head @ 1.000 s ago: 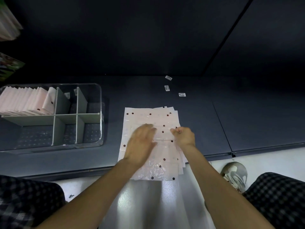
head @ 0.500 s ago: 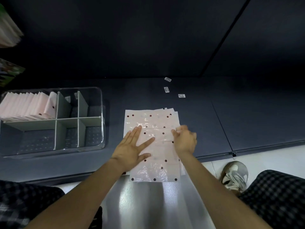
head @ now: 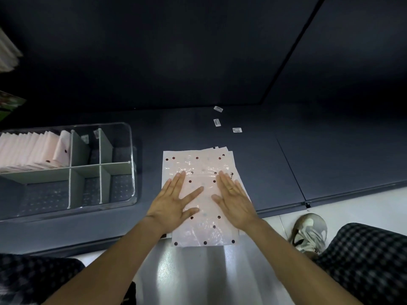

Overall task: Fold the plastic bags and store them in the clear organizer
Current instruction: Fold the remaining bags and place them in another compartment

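Observation:
A stack of pale pink plastic bags (head: 198, 164) with dark dots lies flat on the dark shelf, its near end hanging past the shelf edge. My left hand (head: 174, 199) rests flat on the stack's left half, fingers spread. Pressing flat on the right half is my right hand (head: 233, 201), also with fingers apart. The clear organizer (head: 132, 172) stands to the left, split by grey dividers. Its far-left compartment holds a row of folded pink bags (head: 33, 150) standing on edge; the other compartments look bare.
Three small white labels (head: 217, 122) lie on the shelf beyond the stack. The dark shelf (head: 286, 172) ends at a front edge near me, with white floor below. A shoe (head: 310, 232) and checked trouser legs sit at the lower right and left.
My right hand has opened from a pinch at the stack's right edge and now lies flat. My left hand has slid toward me and to the left. The top bag looks smoothed.

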